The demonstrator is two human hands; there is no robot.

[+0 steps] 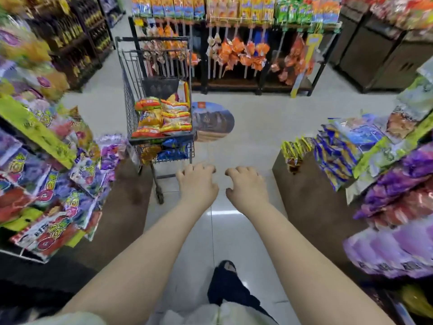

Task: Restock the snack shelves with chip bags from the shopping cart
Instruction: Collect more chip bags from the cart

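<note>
A grey wire shopping cart (pixel 131 109) stands in the aisle ahead, a little left of centre. Orange, yellow and red chip bags (pixel 161 118) lie stacked in its upper basket, and blue bags (pixel 174 152) fill the lower part. My left hand (pixel 196 184) and my right hand (pixel 247 186) reach forward side by side over the floor, just short of the cart's near end. Both hold nothing, with fingers loosely curled downward. Snack shelves flank me: purple and red bags (pixel 58 184) on the left, blue and purple bags (pixel 346 156) on the right.
A rack of hanging orange snack packs (pixel 241 55) crosses the aisle's far end behind the cart. A round printed floor sticker (pixel 215 123) lies right of the cart. Brown shelf end panels (pixel 311 195) narrow the aisle. My foot (pixel 225 285) is on the pale tiled floor.
</note>
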